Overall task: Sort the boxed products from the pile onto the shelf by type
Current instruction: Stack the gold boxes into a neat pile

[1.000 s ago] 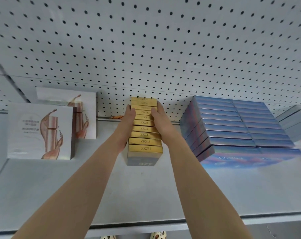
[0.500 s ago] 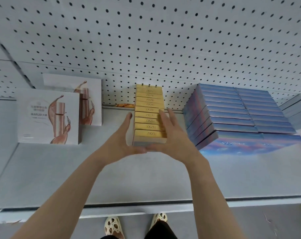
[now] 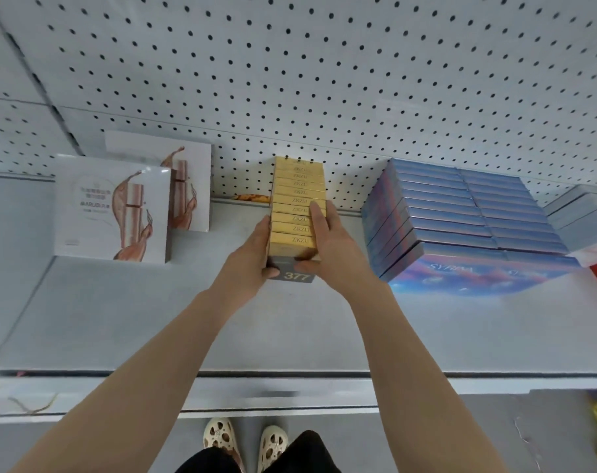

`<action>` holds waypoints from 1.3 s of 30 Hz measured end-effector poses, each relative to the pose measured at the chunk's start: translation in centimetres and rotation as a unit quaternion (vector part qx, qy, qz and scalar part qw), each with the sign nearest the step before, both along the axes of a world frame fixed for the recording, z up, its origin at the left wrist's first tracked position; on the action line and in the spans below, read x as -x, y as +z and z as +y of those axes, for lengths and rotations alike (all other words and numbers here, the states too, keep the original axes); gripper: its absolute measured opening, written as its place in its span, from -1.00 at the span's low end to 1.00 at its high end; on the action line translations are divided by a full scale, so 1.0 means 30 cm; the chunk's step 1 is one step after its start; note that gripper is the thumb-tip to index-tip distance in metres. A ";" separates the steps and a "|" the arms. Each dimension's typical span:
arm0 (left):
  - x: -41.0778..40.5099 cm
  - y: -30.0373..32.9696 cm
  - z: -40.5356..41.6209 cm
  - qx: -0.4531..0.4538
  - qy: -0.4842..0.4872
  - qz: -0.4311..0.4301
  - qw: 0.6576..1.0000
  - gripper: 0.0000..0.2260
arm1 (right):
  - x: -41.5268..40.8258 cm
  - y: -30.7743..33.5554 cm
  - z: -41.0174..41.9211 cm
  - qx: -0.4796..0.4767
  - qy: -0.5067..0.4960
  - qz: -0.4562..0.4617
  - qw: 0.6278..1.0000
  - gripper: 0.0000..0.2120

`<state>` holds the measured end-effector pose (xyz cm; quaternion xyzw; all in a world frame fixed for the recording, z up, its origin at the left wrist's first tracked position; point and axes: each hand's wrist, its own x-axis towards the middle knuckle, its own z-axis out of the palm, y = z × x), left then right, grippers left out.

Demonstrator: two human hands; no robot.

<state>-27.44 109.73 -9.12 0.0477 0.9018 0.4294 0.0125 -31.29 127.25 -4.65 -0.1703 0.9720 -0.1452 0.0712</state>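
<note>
A row of gold boxes (image 3: 299, 196) marked ZKZU stands on the white shelf (image 3: 290, 336), running back to the pegboard wall. The front box shows a grey face with "377". My left hand (image 3: 249, 257) lies along the row's left side with its thumb wrapped round the front corner. My right hand (image 3: 334, 244) covers the right side, with fingers stretched over the tops and the thumb across the front face. The row is clasped between both hands.
Two white boxes (image 3: 112, 209) with a rose-gold print stand at the left. A block of blue iridescent boxes (image 3: 461, 227) sits at the right, with pale boxes (image 3: 584, 213) beyond it. A small orange scrap (image 3: 252, 198) lies by the pegboard (image 3: 324, 80).
Half a second ago both hands hovered spread in front of the gold row. Now they close on its front end from both sides.
</note>
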 end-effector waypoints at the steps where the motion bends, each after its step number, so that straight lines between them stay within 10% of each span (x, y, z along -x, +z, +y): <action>1: -0.009 0.012 -0.005 0.035 0.008 0.002 0.999 -0.15 | 0.002 0.010 0.007 -0.003 0.004 -0.007 1.000 0.12; 5: -0.079 0.042 -0.066 0.145 0.045 0.014 0.988 -0.18 | 0.004 0.094 0.015 0.005 -0.016 -0.056 0.998 0.16; 11: -0.201 0.079 -0.341 0.130 0.207 0.138 0.960 -0.20 | -0.018 0.189 -0.216 0.159 -0.006 0.113 0.981 -0.20; 15: -0.186 0.089 -0.617 0.099 0.315 0.083 0.940 -0.10 | -0.024 0.135 -0.474 0.168 0.003 0.035 0.985 -0.03; 23: -0.030 0.017 -0.988 -0.052 0.215 -0.121 0.968 -0.19 | 0.136 0.004 -0.811 0.294 -0.157 -0.162 0.929 0.42; 31: 0.026 -0.035 -1.066 -0.119 0.194 -0.079 0.971 -0.27 | 0.108 -0.092 -0.899 0.380 -0.159 -0.114 0.904 -0.22; 39: 0.158 -0.047 -1.083 -0.120 0.236 -0.027 0.964 -0.22 | 0.191 -0.073 -1.031 0.388 -0.134 -0.016 0.912 0.02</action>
